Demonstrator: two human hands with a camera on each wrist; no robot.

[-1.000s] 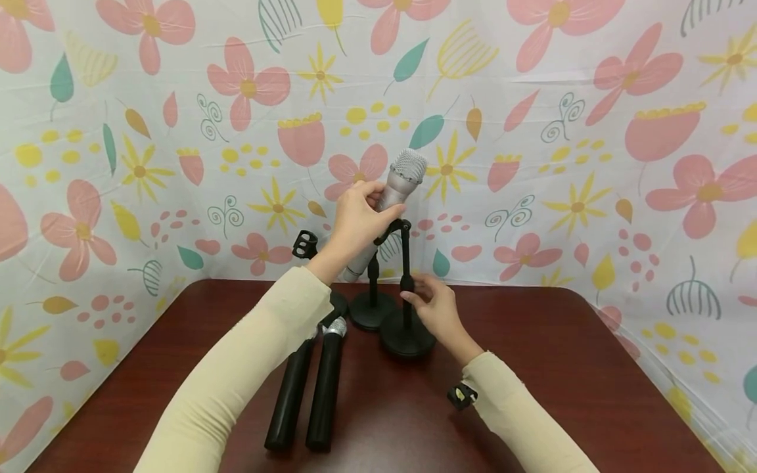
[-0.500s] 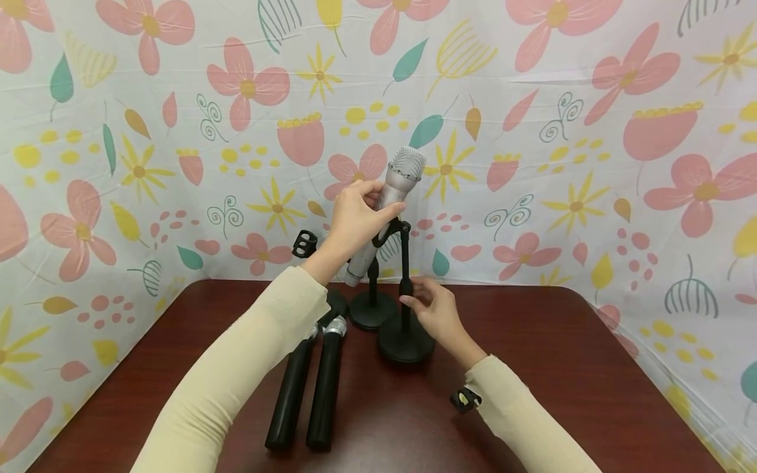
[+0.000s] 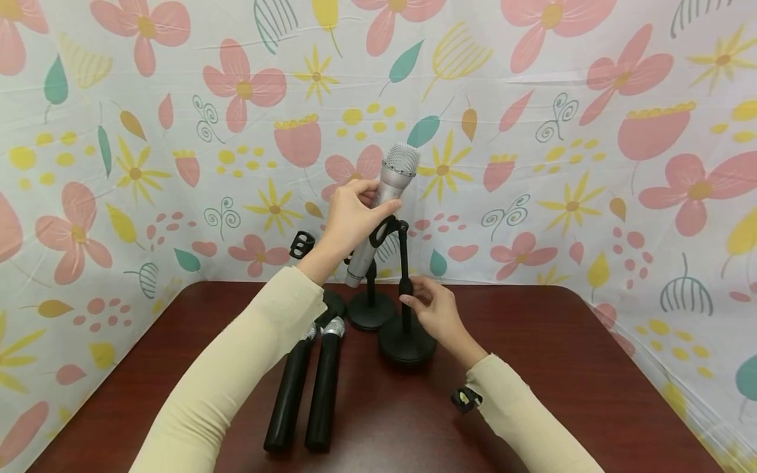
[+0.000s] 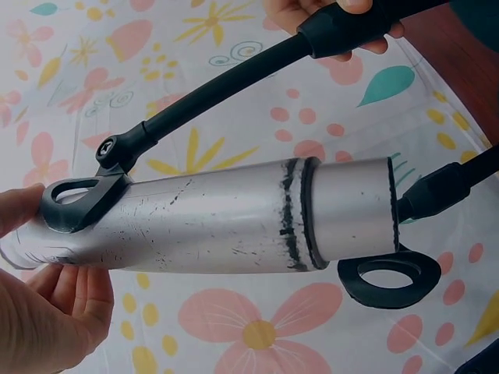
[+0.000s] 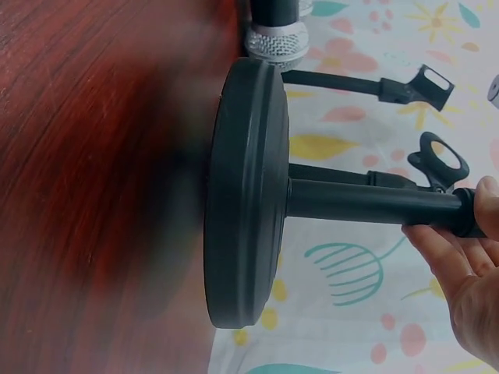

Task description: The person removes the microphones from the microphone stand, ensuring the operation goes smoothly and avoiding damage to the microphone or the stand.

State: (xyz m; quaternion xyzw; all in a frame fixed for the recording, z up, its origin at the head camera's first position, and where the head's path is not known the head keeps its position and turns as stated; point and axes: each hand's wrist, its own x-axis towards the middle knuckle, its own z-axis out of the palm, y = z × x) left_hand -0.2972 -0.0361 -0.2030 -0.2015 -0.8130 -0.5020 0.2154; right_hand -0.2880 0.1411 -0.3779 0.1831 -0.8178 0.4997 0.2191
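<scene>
A silver microphone (image 3: 397,172) slants with its mesh head up and its tail low to the left. My left hand (image 3: 349,220) grips its body just below the head, thumb on the near side. In the left wrist view the black clip (image 4: 86,204) of a stand wraps around the microphone (image 4: 210,222). That stand's round base (image 3: 407,345) is close over the table. My right hand (image 3: 434,309) pinches the stand's pole at its collar, and the right wrist view shows thumb and fingers around the pole (image 5: 366,201).
Two more black stands, one with its base (image 3: 371,313) just behind and one with an unfilled clip (image 3: 303,244), stand to the left. Two black microphones (image 3: 290,394) with silver heads lie side by side on the dark red table (image 3: 532,394). A flowered cloth (image 3: 508,98) hangs behind.
The silver microphone has turned slightly more upright, its tail lower, with my left hand still gripping it. The held stand's base has come a little nearer; my right hand keeps its pinch.
</scene>
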